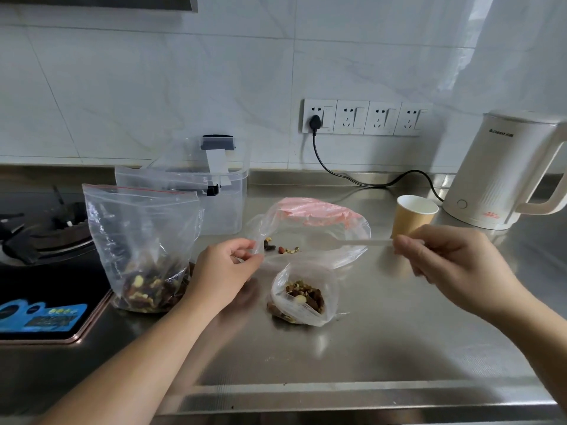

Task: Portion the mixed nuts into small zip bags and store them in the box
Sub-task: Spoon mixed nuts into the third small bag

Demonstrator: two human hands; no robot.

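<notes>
At the far left sits the hob [46, 240], out of the way of the work. Just beside it the big bag [144, 250] of mixed nuts stands upright on the counter [368, 348], its red-lined mouth open at the top — probably left standing so nothing spills. Behind it is the clear box [224, 200], lid tipped up against the wall; no filled bags show in it, so storing looks not yet begun.

The left hand [227, 268] comes next. Its fingers [245, 256] pinch the near edge of a thin loose bag [310, 240] lying on the counter, lifting the mouth so it stays open. Inside, only a few nuts [280, 248] lie scattered — this supply bag seems nearly emptied. A pink bag [319, 211] lies just behind it.

In front of the loose bag, a small zip bag [303, 297] sits slumped on the counter, mouth open upward and partly filled with nuts; it rests close so each spoonful has little way to travel.

The right hand [451, 256] holds a white spoon [337, 244] by the end of its handle, fingers curled round it, bowl reaching into the loose bag toward the last nuts. Behind the hand stands a paper cup [414, 214], and at far right a kettle [503, 170], its plug in the wall sockets [365, 117].
</notes>
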